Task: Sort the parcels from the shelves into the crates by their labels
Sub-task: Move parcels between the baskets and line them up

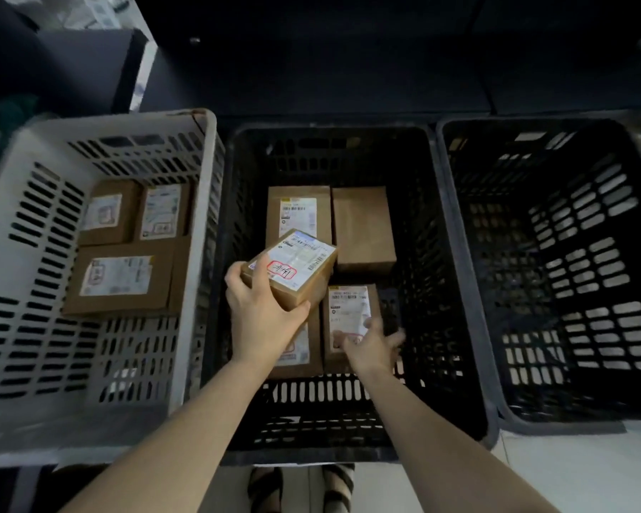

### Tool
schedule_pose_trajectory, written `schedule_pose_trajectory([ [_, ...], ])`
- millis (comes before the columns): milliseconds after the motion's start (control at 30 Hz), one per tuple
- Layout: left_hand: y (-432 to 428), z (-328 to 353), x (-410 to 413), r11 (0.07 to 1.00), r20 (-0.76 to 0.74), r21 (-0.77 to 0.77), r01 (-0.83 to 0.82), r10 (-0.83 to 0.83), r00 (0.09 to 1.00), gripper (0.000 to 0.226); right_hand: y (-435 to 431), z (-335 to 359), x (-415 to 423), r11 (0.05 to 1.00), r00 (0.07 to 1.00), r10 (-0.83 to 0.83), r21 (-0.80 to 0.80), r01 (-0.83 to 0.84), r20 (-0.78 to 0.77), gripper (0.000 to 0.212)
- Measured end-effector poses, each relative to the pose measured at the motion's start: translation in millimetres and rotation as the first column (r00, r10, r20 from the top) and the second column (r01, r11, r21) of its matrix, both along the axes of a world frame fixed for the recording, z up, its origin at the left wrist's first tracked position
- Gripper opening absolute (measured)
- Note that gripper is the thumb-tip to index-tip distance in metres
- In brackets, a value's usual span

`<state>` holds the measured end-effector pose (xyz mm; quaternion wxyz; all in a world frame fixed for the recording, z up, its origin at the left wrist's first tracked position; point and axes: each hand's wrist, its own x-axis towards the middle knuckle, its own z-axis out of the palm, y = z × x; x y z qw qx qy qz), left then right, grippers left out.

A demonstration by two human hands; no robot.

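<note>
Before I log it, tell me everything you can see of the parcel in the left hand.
The parcel is a small, closed box of brown cardboard. Its top carries a white shipping label with barcodes and a red-framed sticker with handwritten marks. It is tilted and held in the air over the middle black crate, above other parcels lying there. The left hand grips its near end, thumb under one corner and a finger on top. Nothing else touches it.
</note>
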<state>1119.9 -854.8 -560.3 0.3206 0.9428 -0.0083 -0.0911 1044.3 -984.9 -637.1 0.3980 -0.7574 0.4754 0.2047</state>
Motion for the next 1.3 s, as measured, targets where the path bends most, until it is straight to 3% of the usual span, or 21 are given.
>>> schedule_pose_trajectory([
  [100, 0.4, -7.2, -3.5, 1.000, 0.015, -0.015, 0.024, -0.024, 1.000, 0.091, -10.2, -11.0, 3.6, 0.996, 0.998, -0.057, 0.064, 0.058, -0.009, 0.081],
  [200, 1.8, -13.0, -5.5, 0.998, 0.042, -0.050, 0.039, -0.037, 0.998, 0.094, -11.3, -19.5, 9.9, 0.995, 0.994, -0.084, 0.063, 0.080, 0.064, 0.085],
  [333, 6.6, -12.0, -7.9, 0.995, 0.070, -0.064, 0.078, -0.073, 0.995, 0.096, -12.5, -13.8, 21.5, 0.999, 0.996, 0.044, 0.028, -0.041, -0.080, 0.090],
  [400, 7.8, -3.2, -7.7, 0.992, 0.099, -0.079, 0.097, -0.089, 0.991, 0.095, -16.2, -0.2, 27.2, 0.991, 0.985, 0.131, -0.003, -0.133, -0.112, 0.081],
  [567, 10.2, 39.6, 6.0, 0.982, 0.204, -0.150, 0.119, -0.087, 0.975, 0.093, -12.9, 53.6, 52.4, 0.935, 0.937, 0.299, -0.252, -0.249, 0.184, 0.048],
  [767, 52.0, 92.6, 42.8, 0.956, 0.321, -0.291, -0.045, 0.141, 0.937, 0.087, 32.0, 125.3, 114.0, 0.889, 0.744, 0.446, -0.345, -0.303, 0.498, 0.041],
  [900, 106.2, 92.9, 72.0, 0.893, 0.204, -0.348, -0.285, 0.369, 0.907, 0.085, 74.2, 152.7, 153.8, 0.878, 0.646, 0.478, -0.327, -0.348, 0.596, 0.040],
  [1067, 184.4, 55.0, 106.2, 0.799, 0.027, -0.244, -0.550, 0.573, 0.819, 0.085, 121.6, 154.2, 193.2, 0.817, 0.595, 0.576, -0.418, -0.397, 0.561, 0.039],
  [1200, 219.8, 28.5, 125.3, 0.820, -0.047, -0.158, -0.550, 0.550, 0.834, 0.087, 153.2, 142.5, 210.7, 0.698, 0.524, 0.715, -0.521, -0.492, 0.463, 0.032],
  [1300, 230.6, 16.0, 143.9, 0.864, -0.041, -0.135, -0.485, 0.484, 0.874, 0.089, 175.0, 134.5, 225.4, 0.610, 0.484, 0.792, -0.498, -0.616, 0.372, 0.032],
])
